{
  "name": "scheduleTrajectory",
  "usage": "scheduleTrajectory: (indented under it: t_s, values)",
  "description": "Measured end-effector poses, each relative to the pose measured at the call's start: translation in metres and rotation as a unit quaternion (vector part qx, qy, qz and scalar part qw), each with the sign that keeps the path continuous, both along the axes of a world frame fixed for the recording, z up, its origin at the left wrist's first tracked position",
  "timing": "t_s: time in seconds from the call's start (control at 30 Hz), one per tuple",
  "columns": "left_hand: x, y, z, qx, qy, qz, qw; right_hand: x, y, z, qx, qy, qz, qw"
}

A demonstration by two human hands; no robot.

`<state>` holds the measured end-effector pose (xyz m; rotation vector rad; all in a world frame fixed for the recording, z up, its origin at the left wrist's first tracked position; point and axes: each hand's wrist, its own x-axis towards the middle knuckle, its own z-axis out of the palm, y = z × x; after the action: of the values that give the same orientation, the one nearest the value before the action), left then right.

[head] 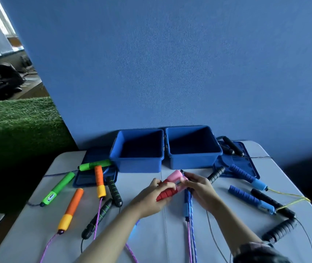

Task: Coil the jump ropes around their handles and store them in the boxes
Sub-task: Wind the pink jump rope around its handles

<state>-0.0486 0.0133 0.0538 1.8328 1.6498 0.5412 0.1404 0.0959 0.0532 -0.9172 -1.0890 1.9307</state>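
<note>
A: Centre frame, the left hand (156,192) grips the ribbed foam red-and-pink handles (170,186); the right hand (198,188) pinches the braided blue rope (189,205).

B: Progress?

A: Barely begun, I'd say. Above them, both smooth blue boxes (138,150) look empty.

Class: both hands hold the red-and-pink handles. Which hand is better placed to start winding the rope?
Probably the right hand: the rope hangs beside it, while the left hand grips the red-and-pink handles.

Both hands' grip (152,196) (198,190) on red-pink handles (167,188) before 2 blue boxes (165,149).
</note>
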Motion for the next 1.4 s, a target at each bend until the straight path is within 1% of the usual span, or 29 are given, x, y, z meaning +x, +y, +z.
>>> scheduleTrajectory:
  t_s: [0.07, 0.2, 0.3, 0.37, 0.43, 0.53, 0.63, 0.73, 0.9, 0.97, 1.07, 1.17, 1.2, 1.37, 1.4]
  values:
    - [-0.002, -0.001, 0.003, -0.003, -0.010, 0.000, 1.000, -0.003, 0.002, 0.002, 0.011, -0.010, -0.003, 1.000]
    - [-0.004, -0.001, 0.010, -0.015, 0.009, -0.009, 1.000, -0.010, 0.007, 0.005, 0.031, -0.037, -0.020, 0.999]
    - [-0.007, -0.001, 0.015, -0.014, 0.018, 0.002, 1.000, -0.012, 0.010, 0.009, 0.003, 0.004, 0.001, 1.000]
    - [-0.007, -0.002, 0.018, -0.025, -0.005, 0.008, 1.000, -0.011, 0.012, 0.010, -0.019, 0.028, 0.021, 0.999]
    - [-0.006, -0.004, 0.019, -0.035, -0.027, 0.006, 0.999, -0.009, 0.014, 0.008, -0.018, 0.035, 0.029, 0.999]
    - [-0.004, -0.006, 0.019, -0.040, -0.036, 0.010, 0.998, -0.009, 0.016, 0.000, -0.007, 0.027, 0.012, 1.000]
    - [-0.001, -0.007, 0.018, -0.020, 0.003, 0.015, 1.000, -0.014, 0.014, -0.001, 0.005, 0.023, -0.008, 1.000]
    - [0.004, -0.008, 0.017, -0.010, 0.026, 0.035, 0.999, -0.018, 0.013, 0.002, 0.004, 0.037, -0.001, 0.999]
    - [0.004, -0.004, 0.019, -0.058, -0.012, 0.064, 0.996, -0.017, 0.012, 0.001, 0.007, 0.020, 0.004, 1.000]
    - [0.004, -0.003, 0.022, -0.064, -0.007, 0.071, 0.995, -0.016, 0.011, 0.001, 0.004, 0.017, 0.008, 1.000]
    - [0.005, -0.005, 0.023, -0.043, 0.032, 0.085, 0.995, -0.017, 0.011, 0.002, 0.007, 0.018, 0.019, 1.000]
    - [0.009, -0.012, 0.016, 0.003, 0.094, 0.084, 0.992, -0.018, 0.012, -0.001, 0.012, 0.010, 0.040, 0.999]
    - [0.010, -0.014, 0.012, 0.011, 0.099, 0.081, 0.992, -0.018, 0.011, -0.002, 0.010, 0.006, 0.045, 0.999]
    - [0.006, -0.013, 0.000, -0.001, 0.062, 0.082, 0.995, -0.018, 0.007, -0.004, -0.007, -0.002, 0.033, 0.999]
    - [0.004, -0.011, 0.001, -0.004, 0.047, 0.090, 0.995, -0.020, 0.007, -0.003, -0.004, -0.016, 0.031, 0.999]
